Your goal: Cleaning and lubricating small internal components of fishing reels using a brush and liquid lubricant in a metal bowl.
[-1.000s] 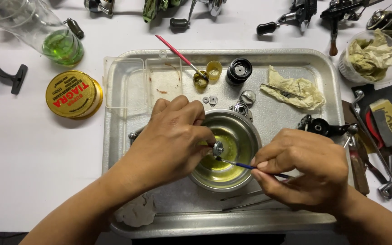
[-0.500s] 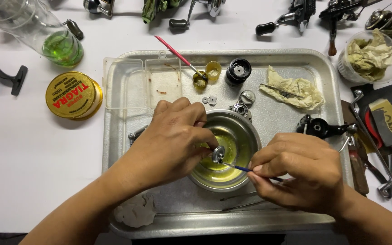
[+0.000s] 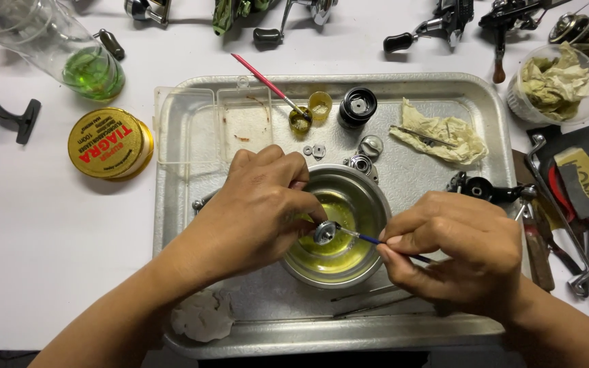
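Here my left hand [image 3: 257, 204] pinches 1 small round metal part [image 3: 324, 233] over the steel bowl [image 3: 369, 197] of yellowish liquid at the tray's [image 3: 192, 123] centre, while my right hand [image 3: 455, 252], at 3 o'clock of the bowl, grips a thin blue-handled brush [image 3: 359, 236] whose tip touches that part. By my reckoning the cleaning is midway: other small parts [image 3: 361, 162] lie at 12 o'clock of the bowl, and I cannot tell which are already done.
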